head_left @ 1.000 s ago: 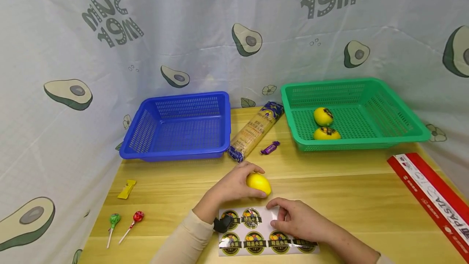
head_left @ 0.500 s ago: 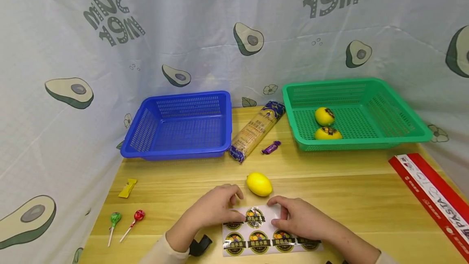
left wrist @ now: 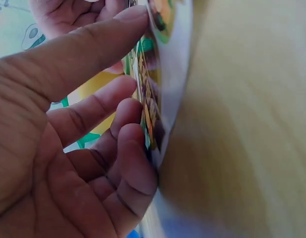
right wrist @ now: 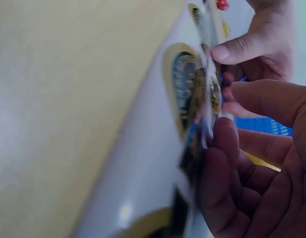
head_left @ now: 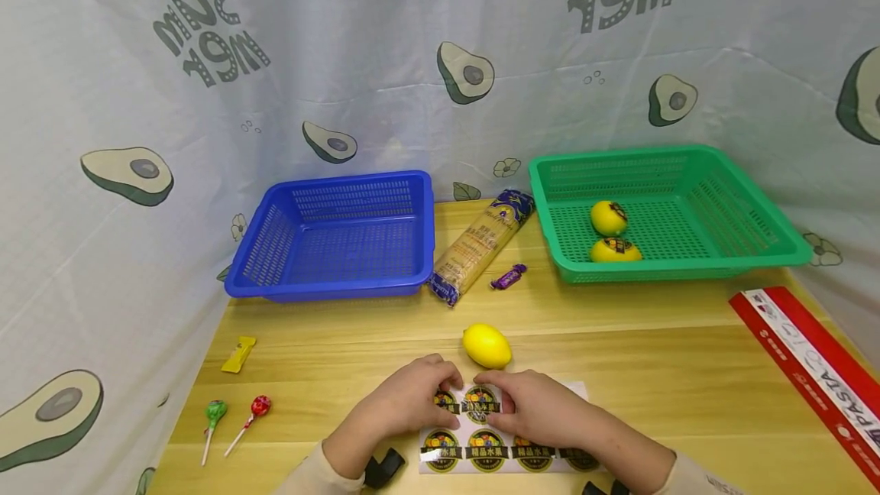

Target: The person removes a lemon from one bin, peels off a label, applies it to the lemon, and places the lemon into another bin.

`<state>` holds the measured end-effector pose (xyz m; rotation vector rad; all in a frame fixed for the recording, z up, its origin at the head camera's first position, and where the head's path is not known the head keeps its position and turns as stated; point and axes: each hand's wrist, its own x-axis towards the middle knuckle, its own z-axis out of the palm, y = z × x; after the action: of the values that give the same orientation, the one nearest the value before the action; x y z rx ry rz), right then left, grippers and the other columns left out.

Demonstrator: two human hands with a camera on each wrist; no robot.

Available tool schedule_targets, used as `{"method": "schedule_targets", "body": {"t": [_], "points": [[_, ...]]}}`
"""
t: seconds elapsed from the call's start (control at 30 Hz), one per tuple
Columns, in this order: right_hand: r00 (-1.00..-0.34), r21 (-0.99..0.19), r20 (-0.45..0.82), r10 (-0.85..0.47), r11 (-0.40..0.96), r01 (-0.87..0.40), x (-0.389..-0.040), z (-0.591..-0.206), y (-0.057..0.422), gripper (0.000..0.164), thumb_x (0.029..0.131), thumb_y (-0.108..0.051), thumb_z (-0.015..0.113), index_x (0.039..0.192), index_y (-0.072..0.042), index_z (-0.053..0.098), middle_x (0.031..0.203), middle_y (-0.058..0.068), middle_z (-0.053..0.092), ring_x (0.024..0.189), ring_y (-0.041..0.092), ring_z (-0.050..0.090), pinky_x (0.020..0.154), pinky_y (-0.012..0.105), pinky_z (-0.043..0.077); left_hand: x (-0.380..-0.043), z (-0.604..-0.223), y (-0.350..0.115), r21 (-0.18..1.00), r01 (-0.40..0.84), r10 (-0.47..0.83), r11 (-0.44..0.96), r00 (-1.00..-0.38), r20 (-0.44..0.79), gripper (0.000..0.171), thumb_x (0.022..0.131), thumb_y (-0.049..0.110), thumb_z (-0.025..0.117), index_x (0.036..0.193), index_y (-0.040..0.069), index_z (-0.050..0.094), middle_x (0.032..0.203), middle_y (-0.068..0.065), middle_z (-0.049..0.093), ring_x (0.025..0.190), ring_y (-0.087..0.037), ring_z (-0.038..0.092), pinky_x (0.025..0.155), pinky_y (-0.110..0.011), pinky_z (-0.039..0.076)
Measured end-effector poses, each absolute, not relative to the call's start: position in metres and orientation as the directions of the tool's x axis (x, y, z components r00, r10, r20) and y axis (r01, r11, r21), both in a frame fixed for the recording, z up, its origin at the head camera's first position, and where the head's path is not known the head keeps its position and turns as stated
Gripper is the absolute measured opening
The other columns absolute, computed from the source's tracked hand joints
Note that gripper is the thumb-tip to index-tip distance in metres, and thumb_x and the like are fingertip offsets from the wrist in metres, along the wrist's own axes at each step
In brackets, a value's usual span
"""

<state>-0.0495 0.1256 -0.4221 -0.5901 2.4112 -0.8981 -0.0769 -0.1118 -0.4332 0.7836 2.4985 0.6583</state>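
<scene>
A white sheet of round black-and-gold fruit stickers [head_left: 577, 392] lies on the table in front of the person. My left hand [head_left: 407, 402] rests at its upper left part, fingers loosely bent. In the left wrist view the thumb [left wrist: 100, 47] reaches over the sheet's printed face. From the other side comes my right hand [head_left: 546, 411], its index finger and thumb spread at the edges of an upper-row sticker [head_left: 480, 403]. The right wrist view has the bent right fingers [right wrist: 219, 183] against the sheet. Just beyond both hands lies a bare yellow lemon [head_left: 486, 346].
A green basket [head_left: 670, 270] at the back right holds two lemons with stickers. At the back left stands a blue basket [head_left: 344, 281], with a spaghetti packet [head_left: 481, 247] and purple candy [head_left: 509, 276] nearby. Lollipops [head_left: 260, 406], yellow candy [head_left: 238, 354] and a red pasta box [head_left: 811, 380] lie sideways.
My left hand has let go of the lemon and come down onto the sticker sheet. The right hand has slid left along the sheet to the upper-row sticker.
</scene>
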Motion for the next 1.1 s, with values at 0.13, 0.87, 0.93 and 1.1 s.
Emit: {"method": "schedule_targets", "body": {"t": [0.13,0.87,0.93,1.1], "points": [[-0.782,-0.686,-0.295,-0.548,0.692,-0.226,-0.051,-0.428,0.124,0.049,0.091,-0.030,0.077,0.135,-0.014,0.063,0.067,-0.012,0.052,0.054,0.001,0.044,0.050,0.022,0.037,-0.079,-0.435,-0.114,0.570,0.405,0.623,0.715,-0.738,-0.258,0.039,0.075,0.031,0.091,0.106,0.023,0.068,0.092,0.014,0.056,0.085,0.001,0.051,0.081,-0.019,0.047],[-0.860,-0.726,-0.173,-0.480,0.652,-0.218,-0.050,-0.428,0.121,0.006,0.101,-0.023,0.063,0.097,-0.024,0.059,0.065,-0.014,0.047,0.052,-0.001,0.040,0.049,0.020,0.036,-0.085,-0.437,-0.113,0.598,0.404,0.642,0.692,-0.723,-0.255,0.035,0.076,0.028,0.090,0.102,0.025,0.067,0.090,0.013,0.054,0.084,0.001,0.049,0.081,-0.018,0.045],[-0.867,-0.748,-0.177,-0.467,0.636,-0.190,-0.050,-0.424,0.122,0.005,0.102,-0.024,0.062,0.099,-0.022,0.059,0.065,-0.012,0.048,0.052,0.000,0.040,0.048,0.020,0.036,-0.085,-0.436,-0.112,0.597,0.405,0.644,0.693,-0.721,-0.258,0.035,0.077,0.028,0.090,0.102,0.025,0.067,0.091,0.014,0.054,0.085,0.001,0.049,0.081,-0.018,0.046],[-0.887,-0.756,-0.173,-0.427,0.635,-0.158,-0.049,-0.415,0.127,0.006,0.100,-0.021,0.065,0.097,-0.023,0.059,0.066,-0.011,0.049,0.053,0.001,0.041,0.049,0.021,0.036,-0.084,-0.434,-0.114,0.615,0.386,0.646,0.688,-0.713,-0.274,0.036,0.077,0.026,0.090,0.105,0.024,0.068,0.093,0.014,0.057,0.087,0.001,0.051,0.083,-0.019,0.047]]}}
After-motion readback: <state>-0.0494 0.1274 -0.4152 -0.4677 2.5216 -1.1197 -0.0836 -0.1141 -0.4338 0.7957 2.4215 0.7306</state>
